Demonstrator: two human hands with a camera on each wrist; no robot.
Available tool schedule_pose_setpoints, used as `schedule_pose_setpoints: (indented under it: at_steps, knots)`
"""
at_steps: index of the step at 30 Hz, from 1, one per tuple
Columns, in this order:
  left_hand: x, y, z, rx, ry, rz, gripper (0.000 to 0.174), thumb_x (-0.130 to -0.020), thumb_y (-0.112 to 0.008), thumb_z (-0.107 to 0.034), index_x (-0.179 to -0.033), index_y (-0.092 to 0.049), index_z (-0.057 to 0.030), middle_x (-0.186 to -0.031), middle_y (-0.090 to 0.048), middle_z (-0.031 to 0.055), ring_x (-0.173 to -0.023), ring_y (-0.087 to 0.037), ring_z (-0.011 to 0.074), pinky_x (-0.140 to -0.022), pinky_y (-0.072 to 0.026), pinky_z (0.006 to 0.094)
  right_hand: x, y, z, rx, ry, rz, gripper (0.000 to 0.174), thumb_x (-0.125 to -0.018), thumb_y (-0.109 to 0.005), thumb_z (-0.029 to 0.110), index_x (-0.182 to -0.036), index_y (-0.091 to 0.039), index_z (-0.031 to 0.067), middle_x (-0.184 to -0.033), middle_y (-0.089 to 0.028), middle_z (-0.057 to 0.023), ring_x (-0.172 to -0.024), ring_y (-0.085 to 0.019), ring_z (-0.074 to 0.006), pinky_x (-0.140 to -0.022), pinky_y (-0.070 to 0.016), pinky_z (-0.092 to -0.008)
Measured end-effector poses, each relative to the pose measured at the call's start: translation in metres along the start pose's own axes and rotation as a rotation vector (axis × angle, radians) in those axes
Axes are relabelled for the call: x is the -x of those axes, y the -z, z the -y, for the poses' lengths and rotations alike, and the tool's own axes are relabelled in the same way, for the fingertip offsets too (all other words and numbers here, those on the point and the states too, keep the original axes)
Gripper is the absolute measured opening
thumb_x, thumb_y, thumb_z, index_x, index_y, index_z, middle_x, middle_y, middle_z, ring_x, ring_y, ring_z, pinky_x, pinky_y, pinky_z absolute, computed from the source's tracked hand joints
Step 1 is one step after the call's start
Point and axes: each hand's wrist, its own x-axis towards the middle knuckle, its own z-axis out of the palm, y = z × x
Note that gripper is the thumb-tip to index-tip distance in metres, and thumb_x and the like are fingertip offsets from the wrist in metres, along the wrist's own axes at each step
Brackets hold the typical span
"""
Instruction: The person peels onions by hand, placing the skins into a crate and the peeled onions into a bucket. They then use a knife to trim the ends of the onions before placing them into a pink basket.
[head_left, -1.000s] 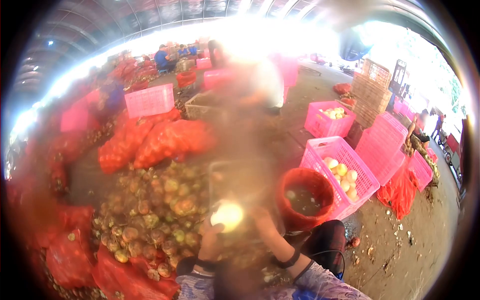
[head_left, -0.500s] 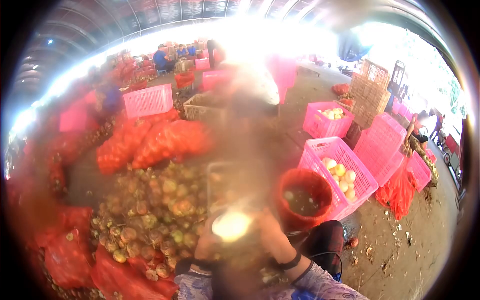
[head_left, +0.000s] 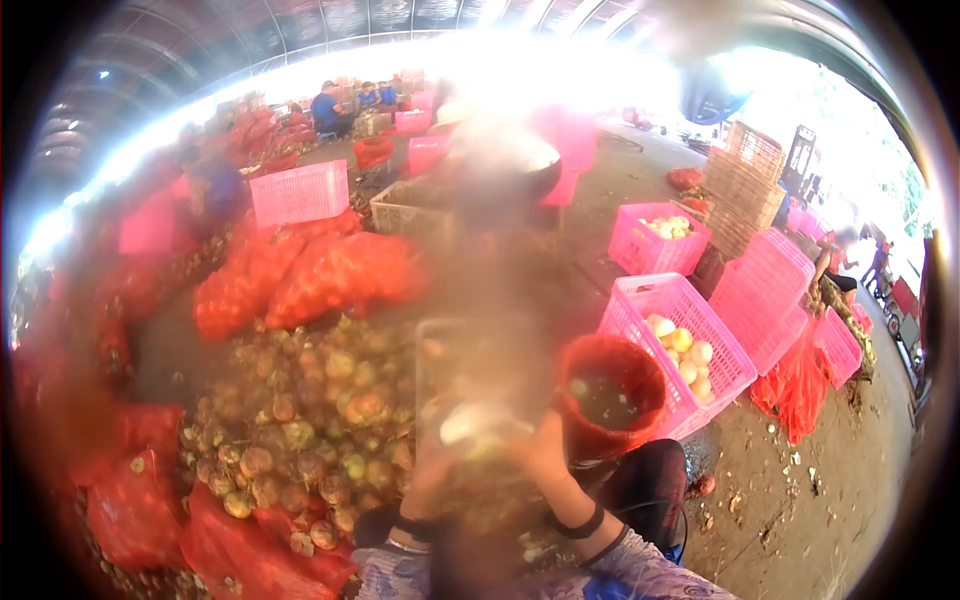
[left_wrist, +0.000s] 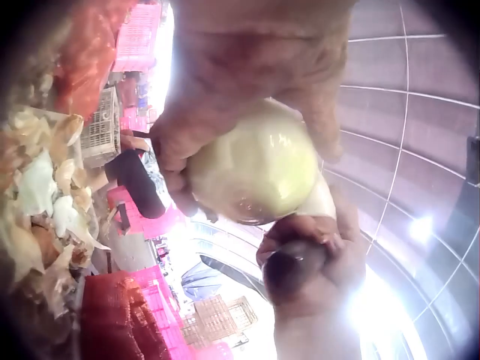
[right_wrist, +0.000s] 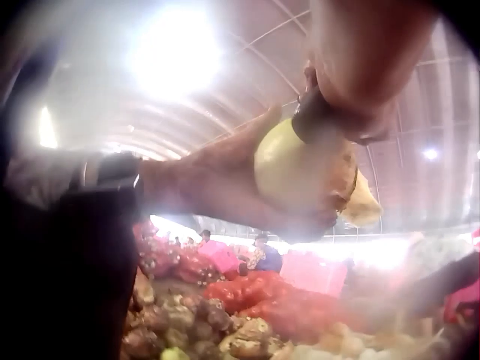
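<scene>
A pale, mostly peeled onion (left_wrist: 259,165) sits in my left hand (left_wrist: 255,60), whose fingers curve round it. My right hand (left_wrist: 322,255) is close against the onion's other side. A dark rounded cover (left_wrist: 296,270) shows at its thumb. Between the right-hand fingers and the onion stretches a whitish flap of peel (left_wrist: 322,199), which those fingers pinch. From the right wrist view, the dark cover overlaps the onion's upper edge, and a yellowish piece of peel (right_wrist: 364,202) sticks out past it. Haze in the head view blurs both hands' fingertips.
Unpeeled onions (head_left: 300,400) are heaped at left, beside red net sacks (head_left: 330,280). A red-lined bucket (head_left: 640,420) and a pink crate (head_left: 735,350) of peeled onions stand at right. Loose peels (left_wrist: 56,202) lie below the hands. Other people sit farther back.
The right hand, apart from the onion a second ago, has come in to its right side. The onion has turned and risen slightly within the left hand.
</scene>
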Motion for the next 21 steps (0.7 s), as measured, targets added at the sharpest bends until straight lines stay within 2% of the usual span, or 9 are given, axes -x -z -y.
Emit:
schedule_pose_setpoints:
  at_steps: [1,2,4,6,8,14,18,20,21]
  knots:
    - [-0.001,-0.007,-0.004,0.045,0.017,-0.040,0.073,-0.080,-0.072,-0.018,-0.144,-0.044,0.0031,-0.135,-0.056,0.0153,-0.121,-0.057,0.0244,-0.102,-0.0477,0.0359,-0.001,0.004,-0.011,-0.836,-0.428,0.037,0.019,-0.091,-0.063,0.009,-0.108,-0.066,-0.0004,-0.103,-0.069,-0.0099,-0.095,-0.066,-0.0207,-0.082,-0.0533,-0.0348]
    - [-0.001,-0.010,-0.007,0.088,0.035,-0.077,0.079,-0.077,-0.076,-0.020,-0.144,-0.043,0.0055,-0.135,-0.057,0.0165,-0.121,-0.058,0.0255,-0.104,-0.0466,0.0371,-0.001,0.007,-0.020,-0.838,-0.432,0.036,0.019,-0.091,-0.063,0.009,-0.108,-0.066,-0.0004,-0.103,-0.069,-0.0099,-0.095,-0.066,-0.0207,-0.082,-0.0533,-0.0348]
    - [0.000,-0.005,-0.005,0.085,0.014,-0.055,0.072,-0.081,-0.071,-0.016,-0.144,-0.043,0.0017,-0.136,-0.055,0.0145,-0.119,-0.058,0.0237,-0.100,-0.0490,0.0354,-0.003,0.012,-0.015,0.221,0.257,0.162,0.023,-0.091,-0.056,0.002,-0.112,-0.065,-0.0003,-0.104,-0.069,-0.0108,-0.096,-0.067,-0.0232,-0.077,-0.0548,-0.0329]
    - [0.000,-0.006,-0.007,0.086,-0.010,-0.036,0.065,-0.085,-0.066,-0.013,-0.144,-0.043,-0.0021,-0.137,-0.052,0.0125,-0.117,-0.058,0.0219,-0.096,-0.0513,0.0336,-0.004,0.012,-0.006,0.188,0.361,0.253,0.029,-0.086,-0.060,-0.001,-0.114,-0.066,0.0004,-0.105,-0.069,-0.0093,-0.096,-0.067,-0.0222,-0.079,-0.0549,-0.0307]
    - [0.003,-0.015,-0.017,0.314,0.031,-0.104,0.078,-0.076,-0.075,-0.021,-0.144,-0.044,0.0029,-0.134,-0.057,0.0165,-0.120,-0.058,0.0265,-0.103,-0.0478,0.0378,0.011,0.008,0.023,-0.880,-0.431,0.098,0.033,-0.082,-0.062,-0.002,-0.115,-0.067,0.0015,-0.108,-0.069,-0.0073,-0.097,-0.066,-0.0201,-0.081,-0.0549,-0.0300]
    - [0.005,0.001,-0.008,0.174,0.038,-0.013,0.067,-0.086,-0.060,-0.009,-0.149,-0.038,-0.0041,-0.135,-0.053,0.0121,-0.117,-0.057,0.0225,-0.097,-0.0518,0.0346,-0.001,0.005,0.007,-0.397,-0.058,0.214,0.030,-0.087,-0.062,0.003,-0.117,-0.064,0.0032,-0.105,-0.068,-0.0052,-0.092,-0.067,-0.0152,-0.073,-0.0567,-0.0287]
    - [0.012,-0.006,-0.014,0.134,0.040,-0.120,0.087,-0.075,-0.078,-0.039,-0.144,-0.043,0.0011,-0.131,-0.058,0.0137,-0.118,-0.060,0.0261,-0.096,-0.0539,0.0388,-0.026,0.028,0.033,-1.229,-0.594,0.145,0.030,-0.097,-0.053,0.022,-0.124,-0.058,0.0099,-0.099,-0.067,-0.0023,-0.078,-0.066,-0.0168,-0.064,-0.0551,-0.0327]
    - [0.013,0.003,-0.005,0.176,0.028,-0.093,0.088,-0.077,-0.077,-0.046,-0.144,-0.044,0.0005,-0.129,-0.060,0.0137,-0.116,-0.061,0.0265,-0.098,-0.0528,0.0403,-0.034,0.011,0.023,-0.605,0.063,-0.169,0.028,-0.096,-0.057,0.029,-0.117,-0.061,0.0122,-0.094,-0.068,-0.0019,-0.075,-0.066,-0.0173,-0.063,-0.0551,-0.0338]
    - [0.013,0.004,-0.004,0.175,0.023,-0.093,0.088,-0.077,-0.077,-0.046,-0.144,-0.044,0.0005,-0.129,-0.060,0.0137,-0.116,-0.061,0.0265,-0.098,-0.0528,0.0403,-0.039,0.014,0.032,-0.607,0.066,-0.166,0.028,-0.096,-0.057,0.029,-0.117,-0.061,0.0122,-0.094,-0.068,-0.0019,-0.075,-0.066,-0.0173,-0.063,-0.0551,-0.0338]
